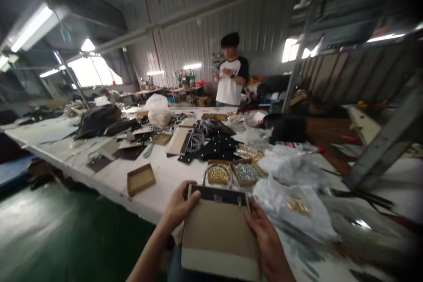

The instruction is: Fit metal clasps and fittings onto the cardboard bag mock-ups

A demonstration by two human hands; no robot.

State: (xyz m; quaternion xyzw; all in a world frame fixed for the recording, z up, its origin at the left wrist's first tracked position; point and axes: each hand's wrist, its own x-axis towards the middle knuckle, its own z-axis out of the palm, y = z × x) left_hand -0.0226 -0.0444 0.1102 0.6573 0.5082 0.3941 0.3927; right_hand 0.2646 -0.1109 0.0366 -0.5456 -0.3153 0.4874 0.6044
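Observation:
A flat beige panel (220, 233) with a dark band along its top edge is held up in front of me, tilted, between both hands. My left hand (183, 202) grips its upper left corner, thumb on the front face. On the right edge, my right hand (262, 224) closes round the panel near the top. A looped handle (213, 168) rises above the dark band. Just beyond it stand a cardboard tray of gold studs (218, 174) and a tray of silver pieces (246, 171).
An empty cardboard tray (141, 179) lies left on the white table (115, 185). Black studded pieces (216, 146), beige panels (180, 140) and plastic bags (297, 198) cover the middle and right. A person (230, 75) stands across the table.

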